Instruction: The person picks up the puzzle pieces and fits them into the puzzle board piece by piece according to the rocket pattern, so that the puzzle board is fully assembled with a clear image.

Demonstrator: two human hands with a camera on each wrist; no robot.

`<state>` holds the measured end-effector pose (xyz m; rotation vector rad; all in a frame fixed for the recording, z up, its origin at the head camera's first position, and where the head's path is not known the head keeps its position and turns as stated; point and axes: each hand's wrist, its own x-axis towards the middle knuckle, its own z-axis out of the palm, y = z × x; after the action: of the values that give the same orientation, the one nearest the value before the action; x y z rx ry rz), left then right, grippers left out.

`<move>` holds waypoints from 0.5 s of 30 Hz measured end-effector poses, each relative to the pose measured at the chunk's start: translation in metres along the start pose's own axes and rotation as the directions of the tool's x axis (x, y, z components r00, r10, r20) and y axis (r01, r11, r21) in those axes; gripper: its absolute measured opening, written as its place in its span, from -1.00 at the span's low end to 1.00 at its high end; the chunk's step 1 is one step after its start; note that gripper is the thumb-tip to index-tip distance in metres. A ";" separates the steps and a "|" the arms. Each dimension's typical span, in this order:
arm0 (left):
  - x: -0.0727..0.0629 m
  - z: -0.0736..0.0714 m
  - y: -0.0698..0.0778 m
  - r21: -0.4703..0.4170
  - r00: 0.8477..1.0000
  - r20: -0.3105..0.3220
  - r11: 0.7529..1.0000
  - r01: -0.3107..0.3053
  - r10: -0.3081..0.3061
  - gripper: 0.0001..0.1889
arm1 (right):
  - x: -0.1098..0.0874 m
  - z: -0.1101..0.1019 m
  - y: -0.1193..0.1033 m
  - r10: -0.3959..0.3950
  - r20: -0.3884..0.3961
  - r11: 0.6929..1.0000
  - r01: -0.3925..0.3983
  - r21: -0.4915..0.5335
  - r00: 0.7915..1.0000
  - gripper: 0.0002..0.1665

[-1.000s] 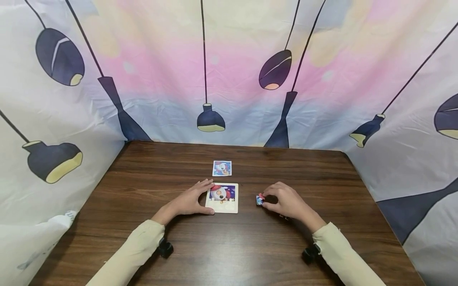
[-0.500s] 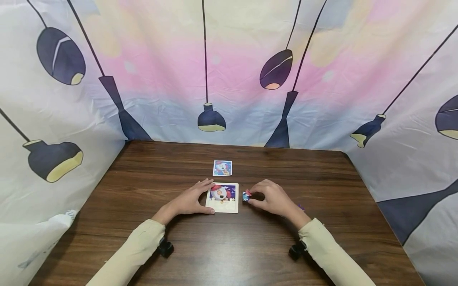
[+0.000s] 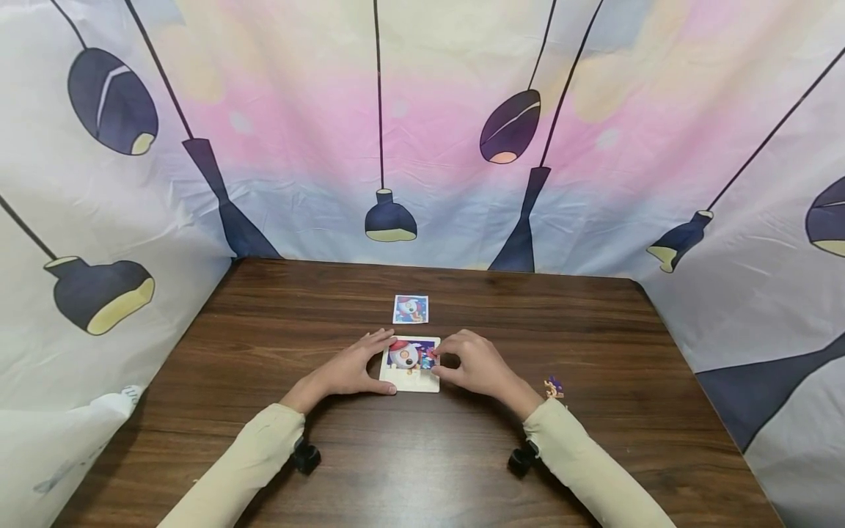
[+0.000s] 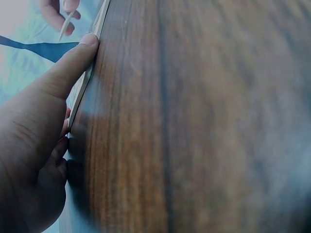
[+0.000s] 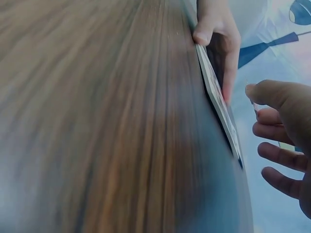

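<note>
Two hands in use. Left hand (image 3: pixel 353 369): fingers relaxed and spread, pressing the left side of the puzzle board (image 3: pixel 416 382), thumb at the near corner, fingertips at the far one. Board lies on the wood-grain tabletop (image 3: pixel 409 462); I judge it light, stiff, apt to slide unless braced. Picture card (image 3: pixel 411 309) lies just beyond it, not in the way. Jigsaw piece (image 3: pixel 428 357): over the board's right part, pinched between thumb and fingertip of my right hand (image 3: pixel 480 363); probably light, rigid, best held by its rim. My fingers partly hide it. Loose jigsaw pieces (image 3: pixel 554 387), count unclear, lie beside my right wrist.
</note>
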<state>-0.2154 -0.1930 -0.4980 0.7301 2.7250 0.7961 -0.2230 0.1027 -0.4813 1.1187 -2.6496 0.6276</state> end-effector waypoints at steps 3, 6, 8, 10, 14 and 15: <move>0.000 0.000 -0.001 -0.001 1.000 -0.001 1.000 -0.005 0.005 0.11 | 0.006 0.003 -0.006 -0.011 0.011 1.000 0.011 -0.003 1.000 -0.67; 0.001 0.000 -0.002 0.002 1.000 -0.004 1.000 -0.018 0.018 0.12 | 0.011 0.006 -0.012 -0.021 0.027 1.000 0.021 -0.002 0.999 -0.66; 0.001 0.000 -0.003 0.003 0.999 -0.008 0.999 -0.032 0.032 0.12 | 0.014 0.008 -0.016 -0.028 0.038 1.000 0.028 0.000 0.999 -0.66; 0.001 0.000 -0.003 0.004 0.999 -0.008 0.999 -0.035 0.035 0.12 | 0.017 0.010 -0.019 -0.035 0.045 0.999 0.035 -0.005 0.998 -0.66; 0.001 0.000 -0.003 0.000 0.999 -0.009 0.999 -0.047 0.047 0.12 | 0.021 0.015 -0.025 -0.046 0.043 0.999 0.046 0.001 0.998 -0.70; 0.001 0.000 -0.002 -0.003 0.999 -0.008 0.999 -0.045 0.045 0.12 | 0.022 0.016 -0.026 -0.048 0.042 0.999 0.048 -0.002 0.998 -0.71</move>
<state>-0.2173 -0.1944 -0.4991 0.7924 2.7231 0.8146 -0.2205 0.0652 -0.4803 1.2033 -2.6490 0.5978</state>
